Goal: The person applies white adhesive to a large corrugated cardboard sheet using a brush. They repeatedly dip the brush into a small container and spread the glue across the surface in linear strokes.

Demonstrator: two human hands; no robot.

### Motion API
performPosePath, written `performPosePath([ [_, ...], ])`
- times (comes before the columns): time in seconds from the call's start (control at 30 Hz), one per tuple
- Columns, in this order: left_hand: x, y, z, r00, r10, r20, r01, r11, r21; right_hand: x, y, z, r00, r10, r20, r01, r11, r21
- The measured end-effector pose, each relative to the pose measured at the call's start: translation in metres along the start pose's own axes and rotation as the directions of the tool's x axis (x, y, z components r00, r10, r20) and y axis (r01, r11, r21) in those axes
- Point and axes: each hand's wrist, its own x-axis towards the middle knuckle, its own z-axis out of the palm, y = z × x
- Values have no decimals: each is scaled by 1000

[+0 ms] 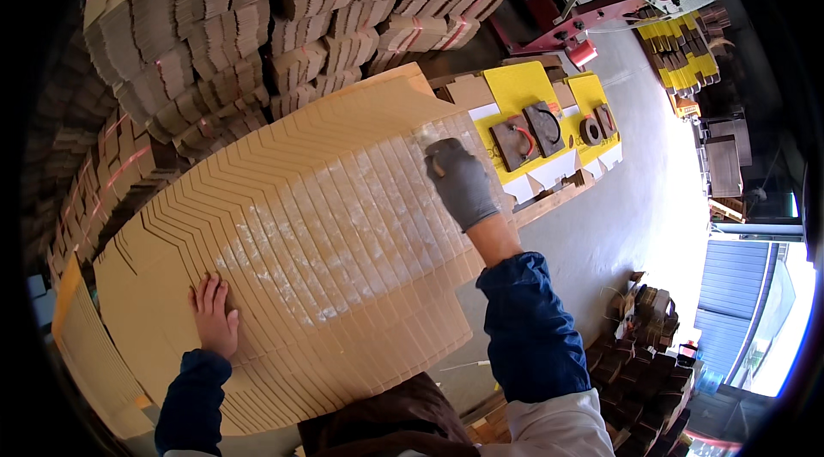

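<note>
A fanned row of brown cardboard sheets [172, 285] lies before me, each overlapping the one beside it. Whitish, wet-looking smears [318, 234] run in a broad band along their exposed edge strips. My left hand [215, 315], bare, rests on the sheets at the left with its fingers stretched out. My right hand [461, 184], in a dark grey glove, is closed over the far right end of the smeared band. Whatever it grips is hidden by the glove; a pale patch shows on the cardboard beside its knuckles.
Bundled cardboard stacks [232, 36] rise at the far left. Beyond my right hand are yellow-and-white printed cartons [524, 88] with dark blocks [542, 128] and a tape roll [590, 131] on top. A red-framed machine [566, 19] stands behind. Dark stacked pieces [644, 388] sit at the lower right.
</note>
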Motion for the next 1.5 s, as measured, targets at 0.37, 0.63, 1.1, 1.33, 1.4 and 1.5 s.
performPosePath([
  [0.37, 6, 5, -3, 999, 16, -41, -19, 997, -72, 17, 13, -6, 999, 47, -2, -46, 992, -119],
  [0.63, 12, 9, -4, 998, 40, -42, -44, 996, -80, 14, 78, -16, 991, 117, -60, -126, 978, -166],
  [1.1, 12, 11, -7, 1000, 28, 7, -28, 997, -68, 35, 128, -25, 996, 51, -72, -66, 973, -220],
  [1.33, -1, 0, -1, 1000, 14, 2, -14, 1000, -26, -36, 1, 12, 991, -135, 6, 134, 980, -149],
  [1.4, 7, 6, -5, 1000, 28, -4, -28, 999, -39, -35, 11, 6, 999, -46, 8, 46, 978, -203],
  [1.5, 3, 4, -3, 1000, 20, -12, -20, 999, -32, -16, 25, -9, 997, -40, -70, 26, 983, -184],
])
